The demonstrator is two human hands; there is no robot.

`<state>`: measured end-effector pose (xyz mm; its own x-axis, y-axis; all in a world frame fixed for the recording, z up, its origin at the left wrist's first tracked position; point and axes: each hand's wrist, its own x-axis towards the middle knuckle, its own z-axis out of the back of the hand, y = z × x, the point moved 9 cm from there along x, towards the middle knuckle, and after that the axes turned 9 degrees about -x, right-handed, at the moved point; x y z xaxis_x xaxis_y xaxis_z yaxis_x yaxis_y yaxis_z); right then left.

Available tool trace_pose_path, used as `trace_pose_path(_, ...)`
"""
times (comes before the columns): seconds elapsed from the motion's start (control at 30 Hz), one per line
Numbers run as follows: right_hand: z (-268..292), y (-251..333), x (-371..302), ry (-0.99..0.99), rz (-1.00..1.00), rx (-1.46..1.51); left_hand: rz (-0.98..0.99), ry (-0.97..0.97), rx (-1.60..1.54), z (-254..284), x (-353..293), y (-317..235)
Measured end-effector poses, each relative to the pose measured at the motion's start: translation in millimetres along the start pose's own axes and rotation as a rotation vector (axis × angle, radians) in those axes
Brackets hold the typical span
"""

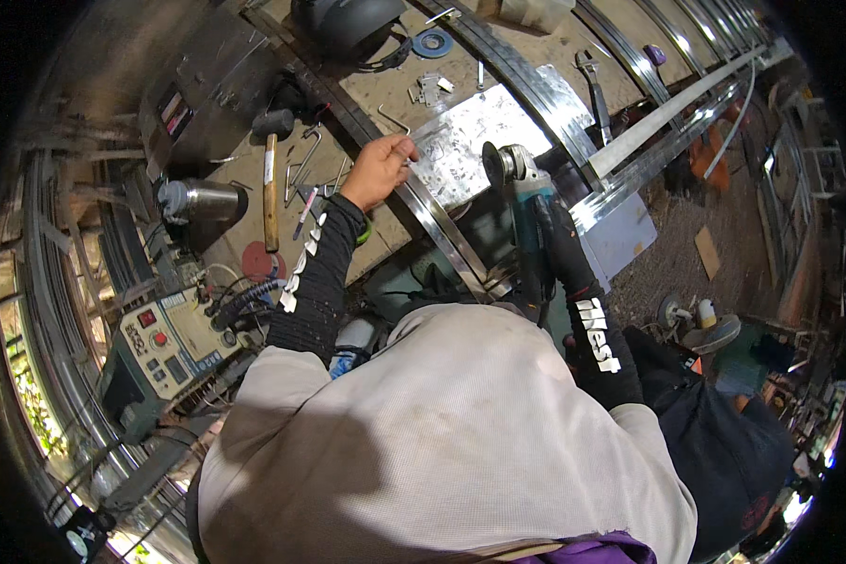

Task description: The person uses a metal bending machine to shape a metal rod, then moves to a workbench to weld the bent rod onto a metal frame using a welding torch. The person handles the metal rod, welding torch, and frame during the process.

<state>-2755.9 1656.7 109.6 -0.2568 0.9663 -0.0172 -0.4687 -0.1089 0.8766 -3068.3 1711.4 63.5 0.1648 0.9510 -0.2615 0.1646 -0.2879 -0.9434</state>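
Note:
My left hand (378, 171) is over the bench beside a shiny square metal tube (432, 218). Its fingers are curled together at the tips; what they pinch, if anything, is too small to make out. A bent metal rod (395, 119) lies just beyond it. My right hand (562, 246), dark and partly hidden, is wrapped round a teal angle grinder (528, 211). The grinder's disc (493, 164) stands edge-on above a bright metal sheet (474, 141), close to another long metal tube (545, 117).
A hammer (270, 193), bent rods (305, 160) and a steel tumbler (202, 201) are at the left. A control box (173, 343) stands lower left. An adjustable wrench (592, 85), a blue disc (432, 42) and a dark helmet (347, 26) lie at the far side.

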Motion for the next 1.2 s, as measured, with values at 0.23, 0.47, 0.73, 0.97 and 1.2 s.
trace_pose_path(0.23,-17.7,26.3,12.9,0.163,0.134,0.023,-0.168,-0.149,0.181,-14.5,-65.0,-15.0)
trace_pose_path(0.47,-13.8,59.0,5.9,0.024,0.777,-0.435,-0.234,-0.302,0.181,-36.7,-107.2,-10.1)
trace_pose_path(0.73,-2.8,28.9,22.4,0.364,0.311,-0.049,-0.299,-0.389,0.130,-69.6,-125.1,-0.7)
trace_pose_path(0.97,11.7,25.7,18.6,0.342,0.386,-0.021,-0.312,-0.451,0.218,-83.2,-131.9,2.0)
trace_pose_path(1.2,8.3,-5.6,23.4,0.424,0.313,-0.023,-0.286,-0.470,0.282,-86.4,-133.8,14.9)
